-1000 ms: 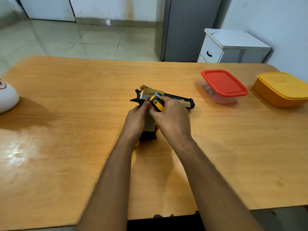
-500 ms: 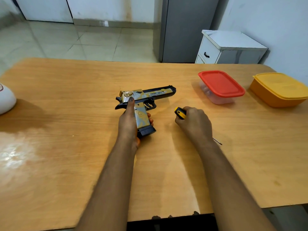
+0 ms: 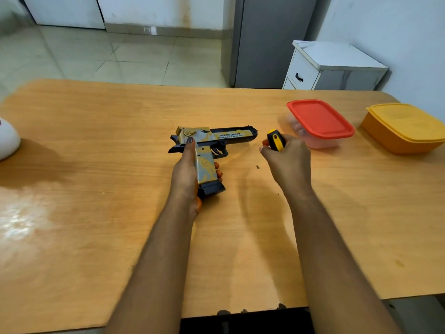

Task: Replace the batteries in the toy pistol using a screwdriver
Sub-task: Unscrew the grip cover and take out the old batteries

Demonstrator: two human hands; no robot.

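Pistol (image 3: pixel 212 145) gripped by left hand (image 3: pixel 187 174); right hand (image 3: pixel 286 160) beside it grasping screwdriver (image 3: pixel 276 140)

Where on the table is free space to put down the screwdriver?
Free: the wide patch of table between the white object and the toy pistol; also the near right part, in front of the yellow box. Crowded: between pistol and red-lidded box, where the right hand and a small screw are.
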